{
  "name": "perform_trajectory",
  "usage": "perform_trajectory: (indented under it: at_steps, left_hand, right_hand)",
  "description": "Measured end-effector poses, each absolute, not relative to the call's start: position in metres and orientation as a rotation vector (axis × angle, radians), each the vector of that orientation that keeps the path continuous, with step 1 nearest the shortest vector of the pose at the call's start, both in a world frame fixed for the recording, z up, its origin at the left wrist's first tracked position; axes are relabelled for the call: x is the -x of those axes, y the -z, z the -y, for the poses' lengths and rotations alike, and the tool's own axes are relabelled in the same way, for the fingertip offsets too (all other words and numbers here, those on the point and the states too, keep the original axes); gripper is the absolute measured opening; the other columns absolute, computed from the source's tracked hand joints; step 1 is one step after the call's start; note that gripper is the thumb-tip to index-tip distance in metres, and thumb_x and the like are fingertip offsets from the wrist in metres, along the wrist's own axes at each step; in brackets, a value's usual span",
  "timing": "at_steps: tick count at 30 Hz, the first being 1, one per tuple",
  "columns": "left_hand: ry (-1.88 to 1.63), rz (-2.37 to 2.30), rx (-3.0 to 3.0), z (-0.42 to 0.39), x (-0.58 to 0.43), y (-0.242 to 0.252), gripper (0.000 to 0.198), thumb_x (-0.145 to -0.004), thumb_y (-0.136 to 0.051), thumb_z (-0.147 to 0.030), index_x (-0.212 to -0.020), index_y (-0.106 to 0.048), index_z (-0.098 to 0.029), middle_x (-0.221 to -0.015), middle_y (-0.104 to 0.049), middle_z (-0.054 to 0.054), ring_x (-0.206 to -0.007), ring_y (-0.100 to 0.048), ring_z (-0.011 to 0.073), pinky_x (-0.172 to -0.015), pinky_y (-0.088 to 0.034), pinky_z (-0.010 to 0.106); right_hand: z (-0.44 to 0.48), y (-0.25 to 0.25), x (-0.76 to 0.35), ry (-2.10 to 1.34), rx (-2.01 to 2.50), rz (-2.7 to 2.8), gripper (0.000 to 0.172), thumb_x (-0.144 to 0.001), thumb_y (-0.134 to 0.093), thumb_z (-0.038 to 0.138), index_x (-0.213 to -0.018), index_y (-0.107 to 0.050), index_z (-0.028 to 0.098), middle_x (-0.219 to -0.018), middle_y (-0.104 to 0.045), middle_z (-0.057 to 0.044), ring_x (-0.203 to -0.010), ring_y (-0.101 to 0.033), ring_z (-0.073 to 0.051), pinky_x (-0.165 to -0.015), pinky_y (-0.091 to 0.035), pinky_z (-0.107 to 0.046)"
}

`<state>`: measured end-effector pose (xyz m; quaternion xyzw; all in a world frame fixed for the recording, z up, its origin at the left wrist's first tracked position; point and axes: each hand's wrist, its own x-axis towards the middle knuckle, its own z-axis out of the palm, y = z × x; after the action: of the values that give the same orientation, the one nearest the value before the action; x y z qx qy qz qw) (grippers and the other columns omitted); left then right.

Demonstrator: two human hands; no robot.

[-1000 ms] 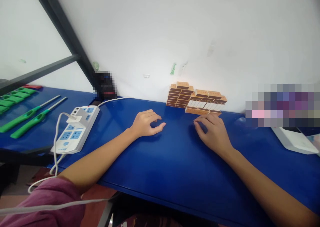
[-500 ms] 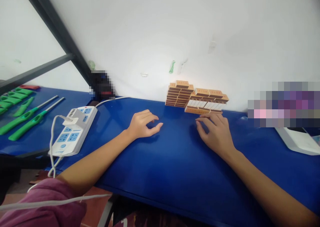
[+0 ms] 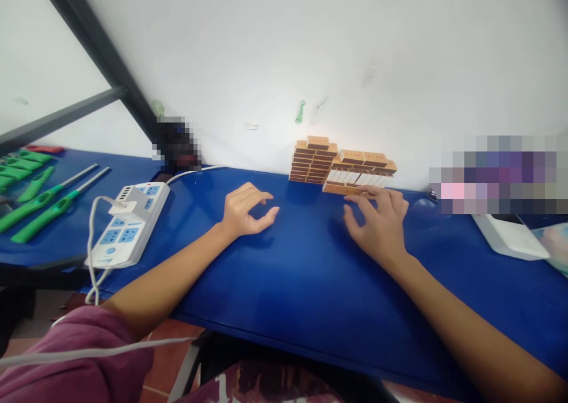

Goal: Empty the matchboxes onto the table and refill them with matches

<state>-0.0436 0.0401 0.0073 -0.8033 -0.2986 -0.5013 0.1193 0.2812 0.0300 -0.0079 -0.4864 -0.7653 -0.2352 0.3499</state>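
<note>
My left hand (image 3: 248, 210) is over the blue tabletop (image 3: 288, 279), fingers curved and thumb apart, with nothing in it. My right hand (image 3: 377, 222) is likewise open and empty, in front of the matchbox stacks and nearest to them. The left stack of matchboxes (image 3: 313, 161) rises in several layers with one box on top, against the white wall. Beside it stands a lower stack of matchboxes (image 3: 361, 160), with white sides showing in its middle layer. My right fingertips overlap its lower front edge in the view; I cannot tell whether they touch it.
A white power strip (image 3: 133, 231) with a plugged-in charger and cable lies at the left. Beyond a dark metal frame (image 3: 102, 54) lie green long-necked lighters (image 3: 57, 205). A white device (image 3: 510, 237) sits at the right, near a blurred-out patch. The wall (image 3: 266, 48) bounds the table behind.
The whole view has shifted slightly, so the table and stacks appear a little higher and further left. Both hands stay open; the right fingers are spread slightly more. The matchbox stacks look unchanged.
</note>
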Motion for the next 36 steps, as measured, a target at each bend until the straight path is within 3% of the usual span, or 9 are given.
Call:
perform_trajectory:
  at_steps: [28, 36]
  left_hand:
    - [1.487, 0.915, 2.224, -0.042, 0.042, -0.007, 0.011, -0.088, -0.07, -0.027, -0.079, -0.068, -0.021, -0.062, -0.066, 0.0, -0.058, -0.059, 0.0153, -0.062, -0.051, 0.033]
    - [1.465, 0.906, 2.223, -0.047, 0.043, -0.003, 0.014, -0.088, -0.069, -0.028, -0.076, -0.065, -0.022, -0.063, -0.066, 0.001, -0.059, -0.059, 0.0168, -0.062, -0.05, 0.035]
  right_hand:
    - [-0.028, 0.012, -0.272, 0.58, 1.377, 1.97, 0.02, -0.094, -0.063, 0.028, -0.11, -0.072, 0.021, -0.134, -0.061, -0.016, -0.12, -0.05, -0.037, -0.093, -0.038, -0.051]
    - [-0.027, 0.012, -0.271, 0.585, 1.407, 1.865, 0.041, -0.085, -0.062, 0.02, -0.126, -0.064, 0.021, -0.146, -0.05, -0.021, -0.133, -0.041, -0.045, -0.103, -0.033, -0.065]
